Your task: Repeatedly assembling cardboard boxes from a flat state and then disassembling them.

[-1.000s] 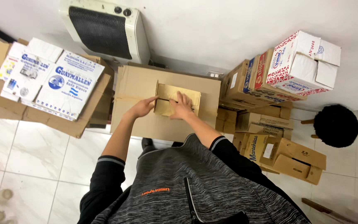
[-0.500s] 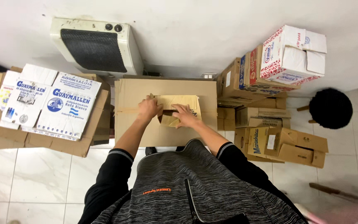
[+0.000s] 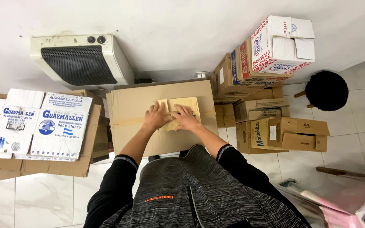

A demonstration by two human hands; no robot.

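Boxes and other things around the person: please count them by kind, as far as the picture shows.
Large brown box under the hands: 1
Small tan piece under the left hand and right hand: 1
White printed cartons at left: 2 clearly, maybe more
White and red box on the right stack: 1
Heater: 1
Black stool: 1
Total: at least 7; the right stack's brown boxes are too overlapped to count.

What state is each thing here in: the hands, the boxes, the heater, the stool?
Left hand: flat on the small piece of cardboard, palm down.
Right hand: pressed flat on the same piece.
Small piece of cardboard: lying flat on the large box.
Large brown box: closed, taped across.
Wall heater: cannot tell whether on.
White printed boxes: flattened, stacked.
Red-and-white carton: flaps open.
Black stool: upright.
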